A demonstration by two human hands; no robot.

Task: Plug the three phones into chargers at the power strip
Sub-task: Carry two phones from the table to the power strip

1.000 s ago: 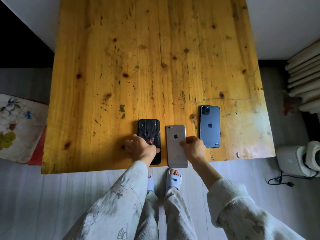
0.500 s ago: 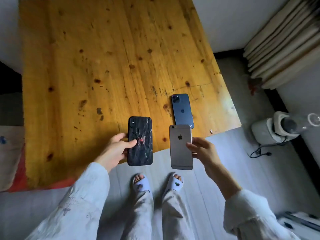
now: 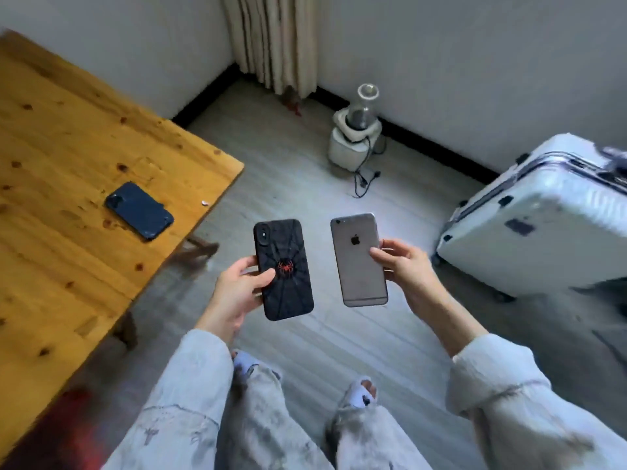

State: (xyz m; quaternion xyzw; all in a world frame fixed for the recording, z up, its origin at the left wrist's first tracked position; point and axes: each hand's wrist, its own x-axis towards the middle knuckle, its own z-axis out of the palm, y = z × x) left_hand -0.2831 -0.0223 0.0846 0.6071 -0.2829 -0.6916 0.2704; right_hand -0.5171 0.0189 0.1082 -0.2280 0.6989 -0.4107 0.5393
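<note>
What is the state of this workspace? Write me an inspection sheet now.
Surface: wooden table, knotted and stained, at the left.
Job's things: dark blue phone face down on the table near its corner; black spider-case phone and grey iPhone held over the floor. No power strip or chargers seen.
Clutter: small white speck by the table edge.
Grippers: left hand grips the spider-case phone; right hand grips the iPhone.
Cables: black cord trailing from the white appliance.
Surroundings: white suitcase, curtain, grey floor.
</note>
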